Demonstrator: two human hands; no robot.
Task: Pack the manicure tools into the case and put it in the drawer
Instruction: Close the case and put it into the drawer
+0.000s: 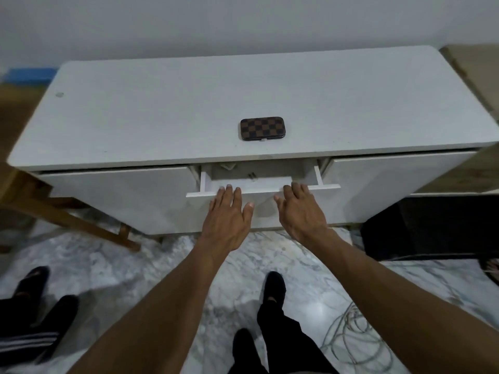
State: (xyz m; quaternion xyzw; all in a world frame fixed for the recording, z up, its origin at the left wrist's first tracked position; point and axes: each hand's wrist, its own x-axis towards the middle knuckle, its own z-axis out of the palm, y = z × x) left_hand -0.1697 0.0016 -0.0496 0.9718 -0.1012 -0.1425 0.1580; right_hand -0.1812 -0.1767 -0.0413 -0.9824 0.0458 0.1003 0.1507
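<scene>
Head view. A low white cabinet with a flat matte worktop point(162, 112) fills the middle of the frame, set against a pale wall. At frame centre, near the front edge of the worktop, lies the small rectangular case with a brown-and-black checked cover and rounded corners point(261, 128). The case is shut and lies flat, long side parallel to the cabinet front; a small pale catch shows at its near edge. No loose manicure tools are visible on the worktop, so packing appears complete.

Directly below the case, the shallow white centre drawer point(259, 184) stands partly pulled out. Its interior is mostly in shadow; a few small items lie inside, too dim to identify.

Both hands are empty, fingers extended and loosely spread. The left hand point(228, 215) rests its fingertips on the drawer's front rim, left of centre. The right hand point(299, 211) does the same right of centre. The paired, symmetrical placement suits drawing the drawer straight without skewing it on its runners. The current step is judged to be opening the drawer; the case is well clear of both hands and not yet stowed.

Lower frame: marbled floor point(162, 265), the person's dark trousers and footwear, and a loose coil of grey cable point(356, 338) at lower right.
</scene>
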